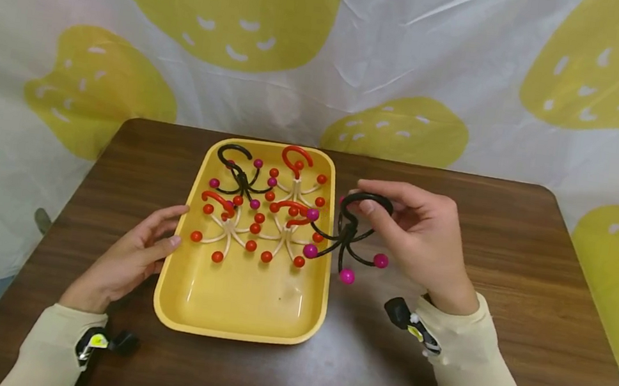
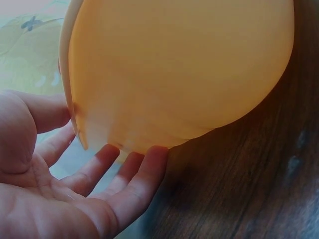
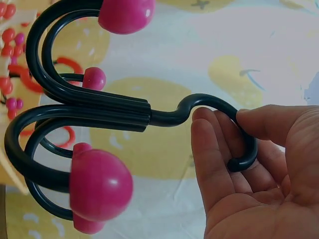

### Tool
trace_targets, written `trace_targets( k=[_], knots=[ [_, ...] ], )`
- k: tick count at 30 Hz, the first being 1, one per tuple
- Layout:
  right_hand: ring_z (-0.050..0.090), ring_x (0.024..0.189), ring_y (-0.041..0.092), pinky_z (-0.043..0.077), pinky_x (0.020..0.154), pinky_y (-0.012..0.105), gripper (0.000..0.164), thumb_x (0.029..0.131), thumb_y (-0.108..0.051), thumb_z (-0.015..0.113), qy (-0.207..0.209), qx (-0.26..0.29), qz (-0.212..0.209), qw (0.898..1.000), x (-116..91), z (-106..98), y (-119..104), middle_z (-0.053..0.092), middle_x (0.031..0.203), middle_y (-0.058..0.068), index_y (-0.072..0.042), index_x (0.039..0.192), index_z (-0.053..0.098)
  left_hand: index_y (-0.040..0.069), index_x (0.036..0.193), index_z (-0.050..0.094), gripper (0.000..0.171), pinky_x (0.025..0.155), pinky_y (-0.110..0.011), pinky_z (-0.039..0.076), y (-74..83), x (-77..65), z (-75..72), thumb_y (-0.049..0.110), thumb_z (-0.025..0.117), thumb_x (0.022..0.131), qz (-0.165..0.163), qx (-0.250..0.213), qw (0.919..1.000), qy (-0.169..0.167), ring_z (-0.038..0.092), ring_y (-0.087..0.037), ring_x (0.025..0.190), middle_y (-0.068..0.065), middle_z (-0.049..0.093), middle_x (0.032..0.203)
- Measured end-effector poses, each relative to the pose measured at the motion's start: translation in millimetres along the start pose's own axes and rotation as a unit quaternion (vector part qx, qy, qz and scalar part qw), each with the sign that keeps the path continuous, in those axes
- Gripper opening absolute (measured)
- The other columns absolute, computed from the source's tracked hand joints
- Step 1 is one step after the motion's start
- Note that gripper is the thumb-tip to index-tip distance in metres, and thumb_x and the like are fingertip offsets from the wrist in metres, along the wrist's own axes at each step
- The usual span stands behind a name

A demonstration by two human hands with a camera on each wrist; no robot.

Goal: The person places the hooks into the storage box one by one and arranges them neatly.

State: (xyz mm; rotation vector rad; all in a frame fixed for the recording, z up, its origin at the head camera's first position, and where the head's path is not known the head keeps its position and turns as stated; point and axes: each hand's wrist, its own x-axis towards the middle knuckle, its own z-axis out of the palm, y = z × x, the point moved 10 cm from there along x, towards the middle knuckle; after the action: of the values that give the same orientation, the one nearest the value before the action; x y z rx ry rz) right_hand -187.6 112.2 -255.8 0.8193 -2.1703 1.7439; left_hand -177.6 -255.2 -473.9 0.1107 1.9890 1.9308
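Observation:
My right hand [image 1: 426,236] pinches a black hanging hook [image 1: 348,233] by its curved top, between thumb and fingers. The hook's upturned arms end in magenta balls, and it hangs just above the right rim of a yellow tray [image 1: 243,304]. In the right wrist view, its curl lies across the fingers. At the tray's left side, my left hand [image 1: 123,270] holds the edge. The left wrist view shows the thumb at the rim and the fingertips against the outer wall. Inside the tray, another black hook [image 1: 241,179] lies among several white-armed hooks [image 1: 228,229] with red tops and red balls.
A dark brown wooden table [image 1: 515,263] carries the tray, left of its middle. Behind it hangs a white cloth [image 1: 286,100] with a yellow fruit print. The hooks fill the tray's far half; its near half shows bare plastic.

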Motion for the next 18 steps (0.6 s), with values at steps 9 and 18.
trace_targets(
  k=[9,18],
  knots=[
    [0.071,0.069,0.010,0.053,0.053,0.021,0.027,0.091,0.009,0.076,-0.060,-0.010,0.007,0.998,3.8,37.5,0.2,0.080,0.105,0.015,0.003,0.117,0.077,0.018,0.166,0.025,0.061,0.087,-0.039,0.064,0.5,1.4,0.9,0.021,0.053,0.112,-0.002,0.002,1.0000,-0.001,0.069,-0.013,0.115,-0.006,0.047,0.143],
    [0.071,0.074,0.011,0.057,0.057,0.023,0.025,0.091,0.007,0.077,-0.108,-0.006,-0.054,0.993,7.5,75.4,-14.7,0.081,0.106,0.013,0.003,0.116,0.078,0.020,0.167,0.024,0.062,0.088,-0.038,0.064,-0.5,-0.5,0.6,0.023,0.054,0.112,-0.011,0.009,0.9999,-0.001,0.069,-0.013,0.115,-0.012,0.043,0.148]
  ],
)
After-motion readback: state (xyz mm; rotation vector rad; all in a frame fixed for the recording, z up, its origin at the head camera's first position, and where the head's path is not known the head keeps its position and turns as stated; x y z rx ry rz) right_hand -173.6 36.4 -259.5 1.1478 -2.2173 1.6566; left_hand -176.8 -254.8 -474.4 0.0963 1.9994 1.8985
